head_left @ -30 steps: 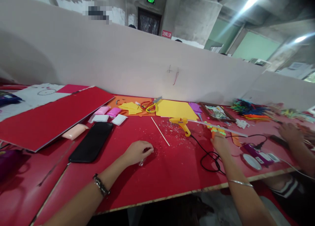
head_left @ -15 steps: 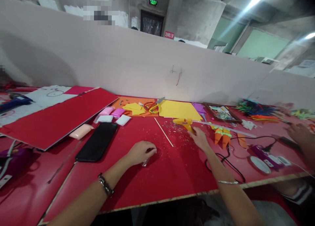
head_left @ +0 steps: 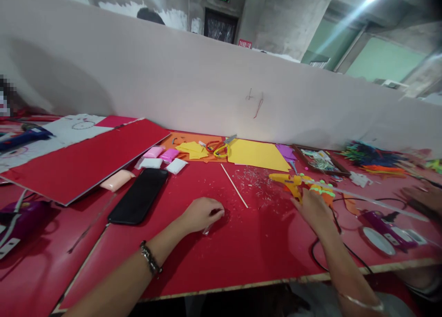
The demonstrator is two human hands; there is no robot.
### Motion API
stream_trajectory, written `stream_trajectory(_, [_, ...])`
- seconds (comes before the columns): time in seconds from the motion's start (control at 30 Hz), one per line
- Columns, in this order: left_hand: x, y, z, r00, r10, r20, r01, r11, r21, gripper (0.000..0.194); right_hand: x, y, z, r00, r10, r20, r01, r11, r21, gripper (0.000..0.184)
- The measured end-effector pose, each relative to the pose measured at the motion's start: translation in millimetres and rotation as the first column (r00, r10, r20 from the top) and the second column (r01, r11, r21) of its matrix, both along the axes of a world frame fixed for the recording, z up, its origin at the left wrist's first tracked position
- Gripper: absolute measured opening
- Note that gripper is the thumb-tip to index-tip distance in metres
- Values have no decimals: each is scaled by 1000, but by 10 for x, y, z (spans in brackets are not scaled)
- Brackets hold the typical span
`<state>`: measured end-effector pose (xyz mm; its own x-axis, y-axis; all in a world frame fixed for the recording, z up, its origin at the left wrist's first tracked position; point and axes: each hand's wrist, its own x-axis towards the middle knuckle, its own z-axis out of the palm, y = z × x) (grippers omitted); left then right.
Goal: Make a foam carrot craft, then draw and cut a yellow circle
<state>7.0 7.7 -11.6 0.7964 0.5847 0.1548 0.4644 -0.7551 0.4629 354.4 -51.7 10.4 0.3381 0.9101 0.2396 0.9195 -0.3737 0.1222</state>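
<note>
My left hand [head_left: 203, 213] rests on the red table [head_left: 241, 248] with its fingers curled shut on a small clear thing that I cannot make out. My right hand [head_left: 312, 210] grips the handle of a yellow glue gun [head_left: 286, 179], whose black cord [head_left: 348, 250] trails back toward the table's edge. Small orange paper carrots with green tops [head_left: 322, 190] lie just beyond the right fingers. A thin wooden stick [head_left: 235, 192] lies between the hands among pale scraps.
A black phone [head_left: 140, 196] and a tilted red board [head_left: 83, 158] lie left. Clay packets [head_left: 154, 152], scissors [head_left: 217, 147] and yellow paper [head_left: 257, 153] sit by the partition. At the right are a tray [head_left: 319, 159], a purple device [head_left: 388, 222] and another person's hand [head_left: 423, 195].
My right hand went from the orange carrots to the glue gun, took hold of it and drew it to the right. The left hand stayed put. The view shifted slightly.
</note>
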Motion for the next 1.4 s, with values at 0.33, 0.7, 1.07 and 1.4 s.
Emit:
stream_trajectory(0.33, [34, -14, 22, 998, -6, -55, 12, 994, 112, 22, -1391, 802, 567, 821, 478, -311, -486, 872, 57, 27])
stream_trajectory(0.7, [34, -18, 25, 993, 0, -115, 22, 980, 197, 17, -1820, 2199, -65, 869, 295, -398, -339, 940, -43, 37])
stream_trajectory(1.07, [37, -23, 11, 995, -3, -96, 23, 979, 202, 16, -1904, 2157, -55, 823, 373, -429, -410, 912, 6, 41])
stream_trajectory(1.4, [31, -21, 11, 997, 0, -80, 14, 986, 166, 16, -1585, 2158, -3, 936, 109, -335, -169, 973, -156, 48])
